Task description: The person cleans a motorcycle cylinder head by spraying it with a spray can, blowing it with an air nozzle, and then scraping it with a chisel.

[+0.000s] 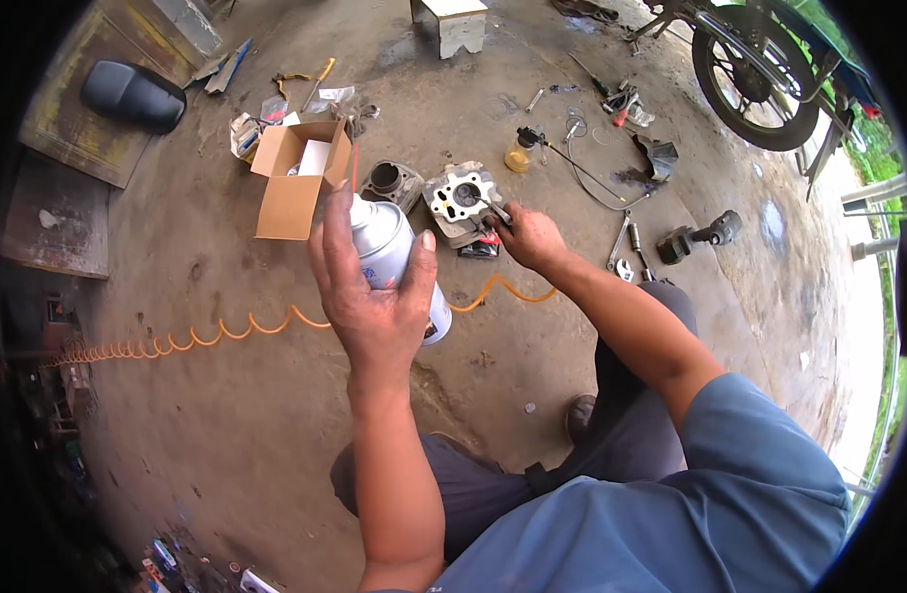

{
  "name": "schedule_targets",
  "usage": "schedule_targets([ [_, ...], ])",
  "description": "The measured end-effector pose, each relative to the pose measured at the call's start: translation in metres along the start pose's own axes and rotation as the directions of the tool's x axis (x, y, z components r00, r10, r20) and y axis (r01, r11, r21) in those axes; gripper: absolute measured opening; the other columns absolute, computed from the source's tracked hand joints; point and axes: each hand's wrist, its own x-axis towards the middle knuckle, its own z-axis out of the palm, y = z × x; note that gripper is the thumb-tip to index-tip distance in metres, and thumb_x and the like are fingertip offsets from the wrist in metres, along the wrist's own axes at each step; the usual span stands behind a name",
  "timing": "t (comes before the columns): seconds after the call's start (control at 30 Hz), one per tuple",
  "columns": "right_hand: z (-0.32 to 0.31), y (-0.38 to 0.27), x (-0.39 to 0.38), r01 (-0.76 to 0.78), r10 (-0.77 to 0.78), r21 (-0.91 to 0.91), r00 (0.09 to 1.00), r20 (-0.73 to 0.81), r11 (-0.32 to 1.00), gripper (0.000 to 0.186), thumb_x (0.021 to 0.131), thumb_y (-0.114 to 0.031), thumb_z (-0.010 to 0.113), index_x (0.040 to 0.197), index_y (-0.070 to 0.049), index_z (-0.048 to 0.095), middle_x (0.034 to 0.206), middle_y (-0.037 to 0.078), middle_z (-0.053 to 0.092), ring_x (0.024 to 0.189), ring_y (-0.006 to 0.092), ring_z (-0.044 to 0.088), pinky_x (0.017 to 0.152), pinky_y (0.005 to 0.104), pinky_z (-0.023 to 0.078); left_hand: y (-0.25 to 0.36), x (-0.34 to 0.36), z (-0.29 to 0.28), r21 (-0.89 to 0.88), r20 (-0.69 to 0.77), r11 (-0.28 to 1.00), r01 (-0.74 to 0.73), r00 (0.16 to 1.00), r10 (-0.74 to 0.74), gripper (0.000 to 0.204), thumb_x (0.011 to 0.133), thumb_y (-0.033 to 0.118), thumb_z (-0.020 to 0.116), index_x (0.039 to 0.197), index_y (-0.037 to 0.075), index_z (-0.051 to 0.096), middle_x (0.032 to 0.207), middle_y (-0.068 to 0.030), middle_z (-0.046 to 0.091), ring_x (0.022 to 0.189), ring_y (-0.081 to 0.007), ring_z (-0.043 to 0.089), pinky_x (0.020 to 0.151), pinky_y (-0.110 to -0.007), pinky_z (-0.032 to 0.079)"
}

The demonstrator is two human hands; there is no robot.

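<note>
My left hand [369, 292] grips a white aerosol can [392, 247] upright, index finger near the top, where a thin red straw [354, 163] sticks up. My right hand [525, 237] pinches a small metal tool [493, 206] whose end reaches to the round chamber of a grey metal cylinder head [448, 188]. The head rests on something black and red [481, 249], partly hidden. A cylinder [404, 193] with a dark bore sits just behind the can, left of the head.
An open cardboard box [285, 217], orange coiled hose [206, 336], yellow-liquid container [518, 156], wrenches [616, 237], power tool [676, 247] and scattered tools lie on the concrete floor [226, 435]. A motorcycle [750, 84] stands back right, a stool [448, 10] behind, a black seat [132, 94] at left.
</note>
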Motion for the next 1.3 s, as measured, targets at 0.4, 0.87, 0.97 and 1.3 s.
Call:
schedule_targets([
  [0.4,0.004,0.022,0.003,0.047,-0.041,0.138,0.998,-0.041,0.989,0.05,0.109,-0.052,0.063,0.12,-0.004,0.067,0.101,0.027,0.078,0.096,0.0491,0.074,0.084,0.0598,0.059,-0.063,-0.088,0.08,0.214,0.309,0.963,0.164,0.924,-0.226,0.087,0.086,0.017,0.091,0.163,0.02,0.05,0.142,-0.0187,0.058,0.124,-0.0387,0.065,0.102,-0.051,0.057],
  [0.87,0.015,0.028,0.038,-0.048,0.069,0.28,0.996,-0.064,0.959,0.051,0.108,-0.053,0.064,0.116,-0.003,0.072,0.101,0.029,0.078,0.102,0.0498,0.074,0.089,0.0601,0.057,-0.068,-0.081,0.099,0.195,0.365,0.955,0.223,0.888,-0.281,0.084,0.088,0.019,0.089,0.162,0.016,0.049,0.139,-0.0197,0.057,0.121,-0.04,0.067,0.1,-0.05,0.059],
  [0.97,0.022,0.022,0.043,-0.09,0.103,0.305,0.994,-0.027,0.948,0.053,0.107,-0.054,0.065,0.114,-0.002,0.074,0.103,0.029,0.078,0.104,0.0498,0.074,0.09,0.0587,0.057,-0.077,-0.084,0.097,0.181,0.389,0.951,0.251,0.87,-0.303,0.083,0.088,0.021,0.089,0.161,0.016,0.049,0.139,-0.0196,0.057,0.121,-0.0402,0.067,0.1,-0.05,0.059],
  [1.3,0.037,0.026,0.064,-0.168,0.19,0.353,0.981,-0.028,0.92,0.053,0.106,-0.054,0.067,0.121,-0.005,0.077,0.108,0.029,0.079,0.107,0.0486,0.075,0.093,0.0551,0.059,-0.068,-0.069,0.09,0.186,0.391,0.934,0.305,0.849,-0.355,0.083,0.088,0.016,0.089,0.161,0.019,0.05,0.135,-0.0161,0.06,0.124,-0.0362,0.065,0.104,-0.048,0.056],
])
